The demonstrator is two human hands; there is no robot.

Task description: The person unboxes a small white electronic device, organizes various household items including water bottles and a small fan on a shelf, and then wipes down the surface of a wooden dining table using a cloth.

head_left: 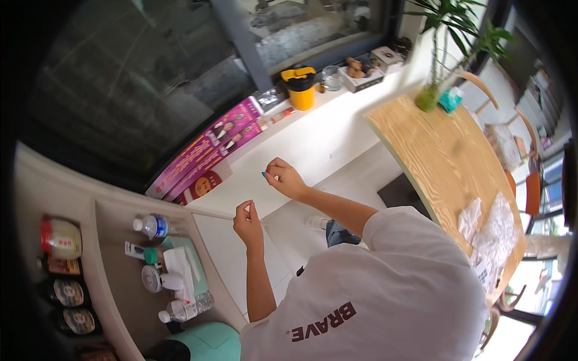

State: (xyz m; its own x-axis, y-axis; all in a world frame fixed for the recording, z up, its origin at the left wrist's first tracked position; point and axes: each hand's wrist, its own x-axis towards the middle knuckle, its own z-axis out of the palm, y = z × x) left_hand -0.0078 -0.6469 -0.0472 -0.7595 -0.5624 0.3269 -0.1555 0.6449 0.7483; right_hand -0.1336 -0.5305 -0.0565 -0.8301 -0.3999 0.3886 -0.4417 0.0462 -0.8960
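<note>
My right hand (284,179) is held over the white ledge in the middle of the view, its fingertips pinched around a small teal piece (264,174). Most of that piece is hidden by the fingers, so its kind is unclear. Lower and to the left, my left hand (248,223) is raised with thumb and forefinger tips together; I see nothing between them. The hands are apart. Beyond them, long purple printed boxes (212,146) lean along the window, with a dark red package (203,185) at their near end.
A yellow cup with a black lid (301,92) and a glass (332,79) stand on the sill. At right is a wooden table (433,149) with a potted plant (426,97) and clear plastic wrapping (494,225). Left shelves hold a water bottle (153,225), small fan (152,278) and jar (63,238).
</note>
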